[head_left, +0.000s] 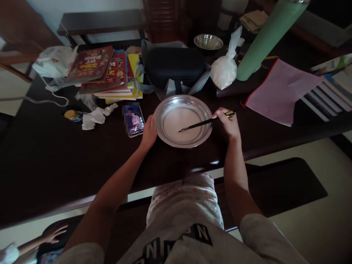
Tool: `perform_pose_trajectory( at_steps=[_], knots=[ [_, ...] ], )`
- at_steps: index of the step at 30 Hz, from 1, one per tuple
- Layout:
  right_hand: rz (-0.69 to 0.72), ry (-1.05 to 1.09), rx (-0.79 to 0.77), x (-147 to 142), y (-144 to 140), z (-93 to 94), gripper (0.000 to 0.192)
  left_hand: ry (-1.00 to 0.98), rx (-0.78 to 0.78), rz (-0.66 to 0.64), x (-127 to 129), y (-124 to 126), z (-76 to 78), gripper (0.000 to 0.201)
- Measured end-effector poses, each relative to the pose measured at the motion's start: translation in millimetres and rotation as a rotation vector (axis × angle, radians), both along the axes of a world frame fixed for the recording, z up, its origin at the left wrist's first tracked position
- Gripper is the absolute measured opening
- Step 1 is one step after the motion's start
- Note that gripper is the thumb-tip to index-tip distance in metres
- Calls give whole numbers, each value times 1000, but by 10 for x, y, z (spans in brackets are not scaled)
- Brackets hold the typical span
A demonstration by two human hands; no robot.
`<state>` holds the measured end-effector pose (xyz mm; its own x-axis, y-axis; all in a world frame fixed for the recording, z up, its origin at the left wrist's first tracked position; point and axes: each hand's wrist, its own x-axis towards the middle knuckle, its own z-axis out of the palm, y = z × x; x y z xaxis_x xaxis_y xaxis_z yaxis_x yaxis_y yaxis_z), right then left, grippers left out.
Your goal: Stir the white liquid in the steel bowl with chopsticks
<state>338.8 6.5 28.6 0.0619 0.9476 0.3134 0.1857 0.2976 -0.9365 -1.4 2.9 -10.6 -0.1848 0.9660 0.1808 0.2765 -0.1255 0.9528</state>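
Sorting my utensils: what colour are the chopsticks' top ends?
Yellow with black bands on the chopsticks, in the right hand, head view.

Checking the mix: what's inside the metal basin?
A shallow pale, whitish layer covers the metal basin's bottom, with the chopsticks' tips dipped in. The bottom beneath is hidden.

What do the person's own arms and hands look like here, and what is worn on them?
Both forearms are bare, and the left hand and right hand wear no gloves, rings, watch or bracelets that show. Short grey sleeves end above the elbows, part of a grey top with dark block lettering.
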Motion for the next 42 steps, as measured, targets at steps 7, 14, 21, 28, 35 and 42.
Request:
perform_pose_trajectory(
  at_steps=[7,14,21,28,35,42],
  knots=[
    [-126,61,18,30,14,-14,54,5,-30,-4,2,3,17,32],
    [-95,31,25,2,3,13,54,2,-12,-3,-8,3,-7,32],
    [-5,-12,-18,-9,-5,17,53,7,11,-18,-21,4,-16,39],
    [-80,54,15,18,-3,-6,52,1,-2,-26,-15,0,-1,41],
    [-126,23,29,1,6,19,52,30,-12,-7,-14,5,0,41],
    [5,-5,-44,-6,-13,2,52,5,-24,-5,-7,-1,7,37]
  ],
)
